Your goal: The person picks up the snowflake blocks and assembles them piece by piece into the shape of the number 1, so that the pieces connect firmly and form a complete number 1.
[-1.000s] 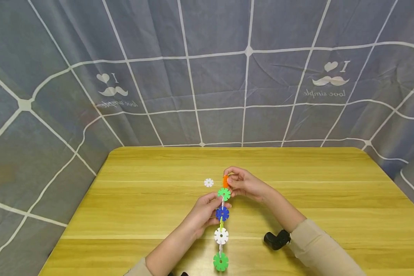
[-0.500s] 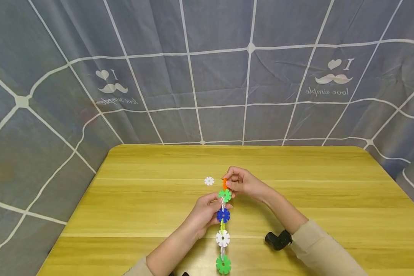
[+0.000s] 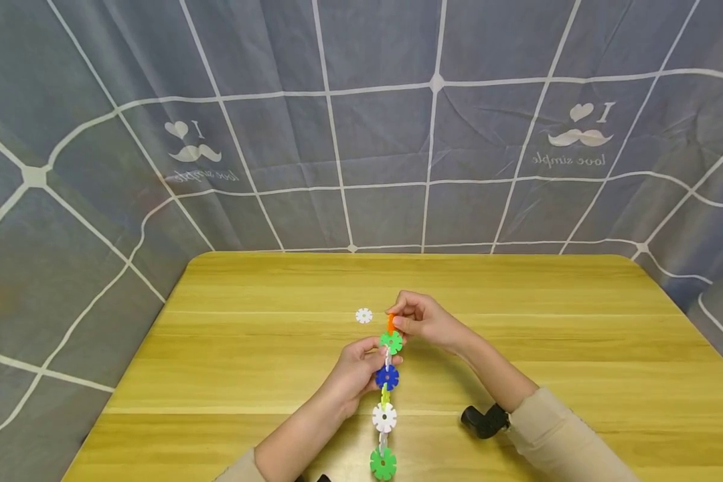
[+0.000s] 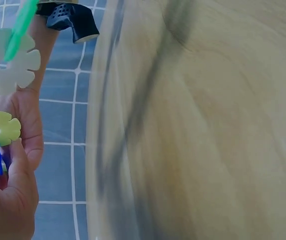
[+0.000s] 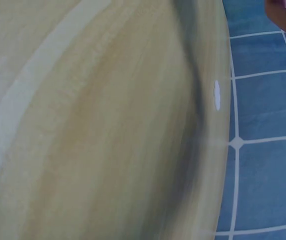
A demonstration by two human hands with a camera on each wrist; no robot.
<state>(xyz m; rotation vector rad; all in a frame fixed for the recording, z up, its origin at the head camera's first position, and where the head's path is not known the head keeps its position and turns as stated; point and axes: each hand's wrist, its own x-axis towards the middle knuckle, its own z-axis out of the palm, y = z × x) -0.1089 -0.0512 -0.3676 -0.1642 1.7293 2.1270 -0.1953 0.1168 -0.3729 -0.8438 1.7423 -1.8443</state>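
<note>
A chain of notched plastic snowflake discs runs toward the person in the head view. It has a green disc [image 3: 391,342] near the far end, then a blue disc [image 3: 387,377], a white disc [image 3: 384,417] and another green disc [image 3: 383,464] at the near end, with edge-on discs linking them. My left hand [image 3: 354,373] pinches the chain around the edge-on white disc between green and blue. Thumb and fingers of my right hand [image 3: 423,317] pinch an orange disc [image 3: 391,324], seen edge-on at the far green disc. The left wrist view shows a yellow-green disc [image 4: 3,128] close above the left thumb.
A loose white disc [image 3: 364,315] lies on the wooden table [image 3: 247,348], beyond the left hand. A black wrist device [image 3: 485,421] sits at the right sleeve. A grey curtain [image 3: 385,140] with white lines hangs behind the table.
The orange disc has turned from a wider face to a narrow edge and dipped slightly toward the green disc with the right fingers. Both hands keep their grips.
</note>
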